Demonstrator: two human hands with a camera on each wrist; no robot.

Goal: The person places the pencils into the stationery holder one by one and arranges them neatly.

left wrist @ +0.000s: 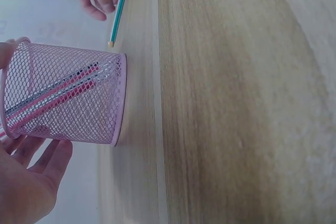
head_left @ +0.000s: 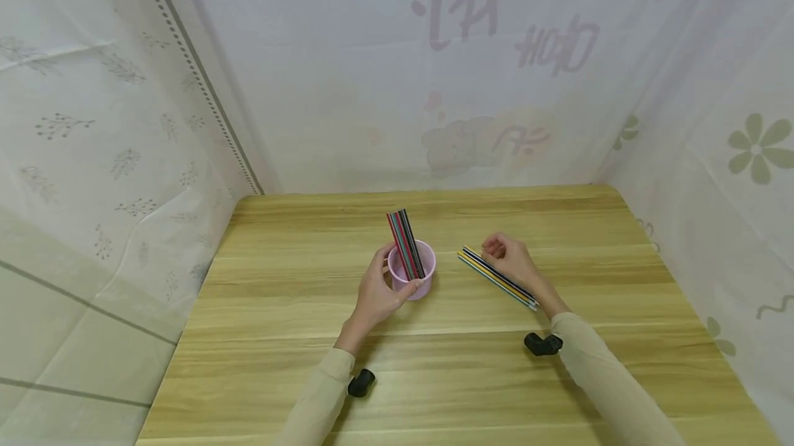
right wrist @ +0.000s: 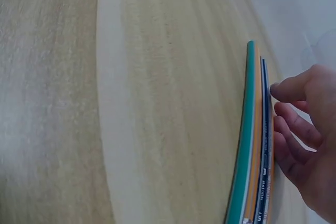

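Note:
My left hand [head_left: 375, 296] grips a pink mesh pencil cup [head_left: 428, 287] around its side and rim. Several pencils [head_left: 404, 242], red, green and dark, lean inside the cup, and through the mesh [left wrist: 100, 124] in the left wrist view their lower ends show. To the right, more pencils [head_left: 493, 277] lie side by side on the table, in teal, yellow-orange and dark blue. Next to their far side is my right hand [head_left: 516, 264], its fingers loosely bent. In the right wrist view its thumb tip [right wrist: 281, 92] is at the edge of the row; I cannot tell if it touches.
The wooden table [head_left: 434, 384] runs back to a printed white curtain [head_left: 360, 87], with more curtains on both sides. A black wrist camera [head_left: 362, 383] sits at the left cuff and another black camera [head_left: 542, 344] at the right one.

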